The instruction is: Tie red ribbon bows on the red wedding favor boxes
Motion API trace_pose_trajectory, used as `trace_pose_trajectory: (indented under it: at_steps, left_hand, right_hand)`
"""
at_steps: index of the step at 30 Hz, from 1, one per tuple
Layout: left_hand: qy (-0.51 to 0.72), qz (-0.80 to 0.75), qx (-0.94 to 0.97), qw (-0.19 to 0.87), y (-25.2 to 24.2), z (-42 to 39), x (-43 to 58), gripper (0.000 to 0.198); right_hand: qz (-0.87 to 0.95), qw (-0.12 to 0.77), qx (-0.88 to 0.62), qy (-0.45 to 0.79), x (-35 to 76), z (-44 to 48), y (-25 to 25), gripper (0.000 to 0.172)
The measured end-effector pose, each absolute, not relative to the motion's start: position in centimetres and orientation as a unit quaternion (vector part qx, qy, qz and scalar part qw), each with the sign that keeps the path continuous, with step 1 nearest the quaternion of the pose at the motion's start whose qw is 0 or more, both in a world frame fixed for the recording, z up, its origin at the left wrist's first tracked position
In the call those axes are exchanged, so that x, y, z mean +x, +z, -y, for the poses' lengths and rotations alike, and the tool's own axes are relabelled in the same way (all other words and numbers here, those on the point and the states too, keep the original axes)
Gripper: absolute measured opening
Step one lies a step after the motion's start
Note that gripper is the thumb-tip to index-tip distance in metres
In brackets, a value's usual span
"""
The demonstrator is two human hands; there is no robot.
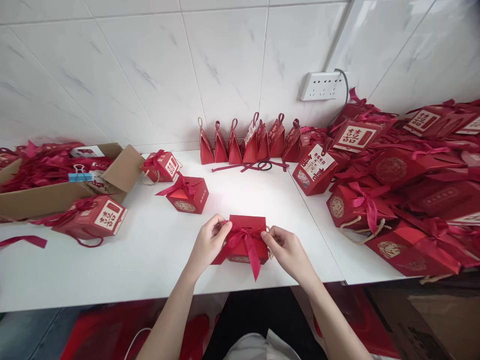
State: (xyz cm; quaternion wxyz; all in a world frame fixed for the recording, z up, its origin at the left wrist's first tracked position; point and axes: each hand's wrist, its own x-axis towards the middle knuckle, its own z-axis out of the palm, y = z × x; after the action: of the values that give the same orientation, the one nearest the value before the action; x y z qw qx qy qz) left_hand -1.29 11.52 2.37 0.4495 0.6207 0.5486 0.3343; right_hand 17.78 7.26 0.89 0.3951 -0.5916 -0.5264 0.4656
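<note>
A red gift box (248, 222) sits in front of me near the table's front edge. A dark red ribbon (252, 252) is tied in a bow across its front, with a tail hanging down. At the box's left side my left hand (213, 237) pinches the ribbon between thumb and fingers. My right hand (287, 246) is closed at the right side, its thumb and finger on the other end of the bow. Some twisted cord (270, 254) shows beside the right fingers. The fingertips partly hide what they grip.
Red boxes with bows (190, 196) stand to the left, beside a cardboard carton (123, 172) of ribbons. Several triangular boxes (232, 147) line the wall, with loose ribbon strips (240, 166) before them. A large pile of boxes (390, 167) fills the right. A power strip (320, 86) hangs above.
</note>
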Motion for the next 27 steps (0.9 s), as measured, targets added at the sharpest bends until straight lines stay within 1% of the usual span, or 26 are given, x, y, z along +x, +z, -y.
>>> trace_pose_trajectory:
  at_steps: [5, 9, 12, 14, 16, 17, 20, 24, 27]
  left_hand:
    - [0.401, -0.542, 0.559, 0.484, 1.3, -9.1, -0.5, 0.035]
    - [0.457, -0.556, 0.487, 0.495, -0.1, -7.7, 0.7, 0.037]
    - [0.473, -0.562, 0.48, 0.48, -0.4, -7.5, 0.8, 0.036]
    - [0.483, -0.54, 0.496, 0.479, -0.3, -7.7, 0.3, 0.029]
    - [0.488, -0.502, 0.512, 0.497, 0.0, -8.0, -0.3, 0.017]
    - [0.486, -0.486, 0.517, 0.509, 0.1, -8.2, -0.5, 0.014]
    - [0.469, -0.476, 0.522, 0.531, 0.3, -8.7, -0.9, 0.017]
    - [0.456, -0.484, 0.525, 0.531, 0.6, -9.3, -0.8, 0.025]
    - [0.454, -0.483, 0.532, 0.527, 0.8, -9.7, -0.8, 0.022]
  right_hand:
    - [0.49, 0.468, -0.545, 0.494, 18.0, -7.2, 0.6, 0.039]
    - [0.443, 0.49, -0.513, 0.548, 17.6, -7.3, 0.4, 0.042]
    - [0.41, 0.505, -0.504, 0.568, 17.4, -7.4, 0.2, 0.045]
    - [0.407, 0.509, -0.5, 0.571, 17.4, -7.4, 0.0, 0.047]
    - [0.412, 0.507, -0.495, 0.573, 17.6, -7.3, -0.2, 0.047]
    - [0.414, 0.505, -0.493, 0.574, 17.7, -7.3, -0.2, 0.047]
    - [0.417, 0.5, -0.487, 0.583, 18.0, -7.2, -0.3, 0.047]
    - [0.42, 0.497, -0.481, 0.587, 18.2, -7.2, -0.1, 0.047]
    - [0.429, 0.491, -0.485, 0.582, 18.1, -7.2, 0.1, 0.048]
